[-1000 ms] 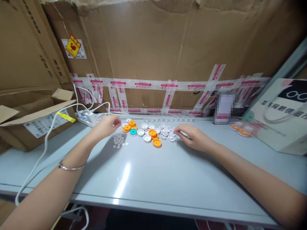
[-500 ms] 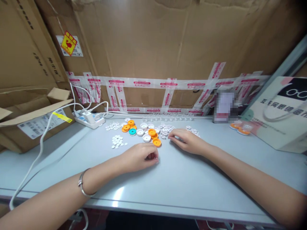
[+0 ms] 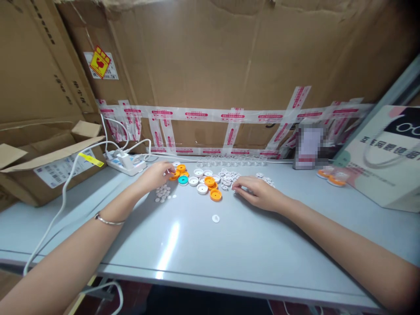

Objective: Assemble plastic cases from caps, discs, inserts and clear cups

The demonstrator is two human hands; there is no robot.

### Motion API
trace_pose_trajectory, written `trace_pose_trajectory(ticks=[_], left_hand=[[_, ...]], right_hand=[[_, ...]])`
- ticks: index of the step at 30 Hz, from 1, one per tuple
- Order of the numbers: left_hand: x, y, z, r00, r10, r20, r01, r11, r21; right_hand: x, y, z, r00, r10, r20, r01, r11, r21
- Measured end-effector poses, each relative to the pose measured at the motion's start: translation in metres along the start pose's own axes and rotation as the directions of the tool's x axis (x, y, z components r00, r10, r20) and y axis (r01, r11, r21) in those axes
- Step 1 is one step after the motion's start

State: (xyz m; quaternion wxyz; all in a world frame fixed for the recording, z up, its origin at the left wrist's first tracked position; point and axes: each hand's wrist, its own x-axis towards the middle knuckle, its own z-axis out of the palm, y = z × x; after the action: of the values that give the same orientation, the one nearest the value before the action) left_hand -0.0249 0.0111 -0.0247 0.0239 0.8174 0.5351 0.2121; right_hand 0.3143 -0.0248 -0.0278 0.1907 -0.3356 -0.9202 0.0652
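My left hand point(image 3: 161, 174) is at the back left of the table, its curled fingertips closed on the edge of an orange round cap point(image 3: 174, 176) in a small pile. Beside that pile lies a teal round cap point(image 3: 183, 180). My right hand point(image 3: 257, 191) rests on the table with thumb and fingers pinched together; whatever is between them is too small to make out. Close to its fingertips is a heap of white printed pieces point(image 3: 229, 177). White round caps point(image 3: 202, 189) and orange ones point(image 3: 215, 195) sit between the hands. A single white disc point(image 3: 215, 218) lies in front.
Small white discs point(image 3: 163, 193) lie beneath my left wrist. A clear plastic row of cups point(image 3: 232, 161) runs along the back. A power strip point(image 3: 127, 165) with white cables and an open carton point(image 3: 49, 168) are at left. A paper bag point(image 3: 383, 162) stands at right.
My left hand has moved from the middle front to the orange caps at the back left. The white disc now shows where it was. My right hand stays in place, still pinched.
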Motion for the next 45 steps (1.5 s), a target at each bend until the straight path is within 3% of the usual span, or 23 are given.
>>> trace_pose_trajectory(ticks=[10, 14, 18, 20, 22, 23, 26, 37, 45], left_hand=[[0.004, -0.004, 0.017, 0.998, -0.055, 0.007, 0.055, 0.998, -0.009], [0.004, -0.001, 0.014, 0.997, -0.068, -0.048, 0.066, 0.996, -0.052], [-0.007, 0.031, 0.000, 0.982, -0.067, -0.176, 0.045, 0.991, -0.124], [-0.018, 0.058, -0.003, 0.981, 0.031, -0.190, -0.080, 0.962, -0.260], [-0.030, 0.085, -0.002, 0.965, 0.246, -0.092, -0.262, 0.875, -0.407], [-0.035, 0.095, 0.000, 0.933, 0.358, -0.033, -0.331, 0.818, -0.470], [-0.044, 0.110, 0.007, 0.854, 0.510, 0.105, -0.394, 0.765, -0.509], [-0.041, 0.109, 0.018, 0.828, 0.524, 0.201, -0.417, 0.814, -0.405], [-0.042, 0.108, 0.017, 0.860, 0.418, 0.292, -0.276, 0.863, -0.422]], right_hand=[[0.000, 0.003, 0.002, 1.000, -0.006, -0.002, 0.006, 1.000, -0.010], [0.000, 0.003, 0.001, 1.000, -0.005, -0.011, 0.005, 1.000, -0.012], [0.000, 0.003, 0.001, 1.000, -0.014, -0.013, 0.014, 1.000, -0.008], [0.000, 0.004, 0.001, 1.000, -0.018, -0.011, 0.018, 1.000, -0.005], [0.000, 0.004, 0.002, 1.000, -0.020, -0.010, 0.020, 1.000, -0.001], [0.000, 0.005, 0.003, 1.000, -0.021, -0.010, 0.021, 1.000, 0.001], [0.000, 0.006, 0.004, 1.000, -0.018, -0.014, 0.018, 1.000, 0.006], [0.003, -0.001, 0.006, 0.999, -0.033, -0.008, 0.033, 0.999, 0.038], [0.005, -0.005, 0.007, 0.999, -0.042, -0.004, 0.042, 0.998, 0.042]])
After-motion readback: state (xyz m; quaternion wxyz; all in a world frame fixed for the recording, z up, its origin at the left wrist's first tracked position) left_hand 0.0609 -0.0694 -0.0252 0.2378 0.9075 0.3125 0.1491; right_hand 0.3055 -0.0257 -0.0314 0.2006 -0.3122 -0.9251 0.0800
